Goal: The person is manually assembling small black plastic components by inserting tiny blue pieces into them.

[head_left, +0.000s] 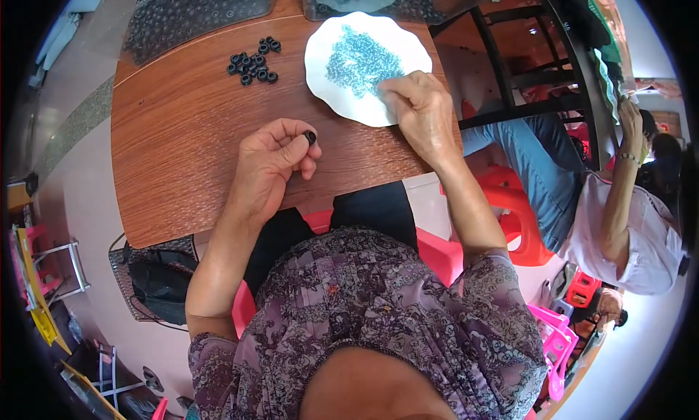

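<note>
Between the thumb and fingers of my left hand (271, 158) is a small black ring-shaped piece (310, 137), held just above the near part of the wooden table (182, 143). My right hand (422, 107) reaches over the edge of a white scalloped plate (317, 74), its fingertips pinched together at the border of a spread of tiny blue-green, glassy-looking bits (353, 56). Whatever those fingertips hold is too small to see. Several loose black ring-shaped pieces (255, 65) lie in a cluster on the table, left of the plate.
Two clear trays of dark round pieces stand along the far edge, one at left (196, 16) and one behind the plate (422, 1). Another person (626, 223) sits at right near a red stool (520, 223). A dark bag (160, 289) rests at lower left.
</note>
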Demonstrator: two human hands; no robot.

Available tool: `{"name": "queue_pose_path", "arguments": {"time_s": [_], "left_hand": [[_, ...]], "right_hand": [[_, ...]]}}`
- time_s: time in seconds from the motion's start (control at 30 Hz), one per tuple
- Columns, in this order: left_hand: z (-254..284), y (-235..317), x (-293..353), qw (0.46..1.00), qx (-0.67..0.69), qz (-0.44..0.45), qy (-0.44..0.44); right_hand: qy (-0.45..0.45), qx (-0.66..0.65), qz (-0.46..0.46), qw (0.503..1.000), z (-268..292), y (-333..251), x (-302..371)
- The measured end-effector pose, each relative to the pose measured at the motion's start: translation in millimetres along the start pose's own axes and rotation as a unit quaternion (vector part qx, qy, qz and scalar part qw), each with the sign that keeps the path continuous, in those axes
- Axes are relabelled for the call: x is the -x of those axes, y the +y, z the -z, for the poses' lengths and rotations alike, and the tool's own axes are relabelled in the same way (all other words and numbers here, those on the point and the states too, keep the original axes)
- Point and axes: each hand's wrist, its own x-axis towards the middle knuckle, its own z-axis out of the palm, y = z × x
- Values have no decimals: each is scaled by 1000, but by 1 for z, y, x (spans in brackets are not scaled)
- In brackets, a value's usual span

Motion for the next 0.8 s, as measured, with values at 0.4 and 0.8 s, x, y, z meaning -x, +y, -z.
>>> {"name": "queue_pose_path", "arguments": {"time_s": [0.4,0.8], "left_hand": [[3,-2,3,1000,21,-21,-11],[5,-4,6,999,14,-29,-16]], "right_hand": [[-42,50,2,998,12,9,-1],[-79,93,60,991,0,9,-8]]}}
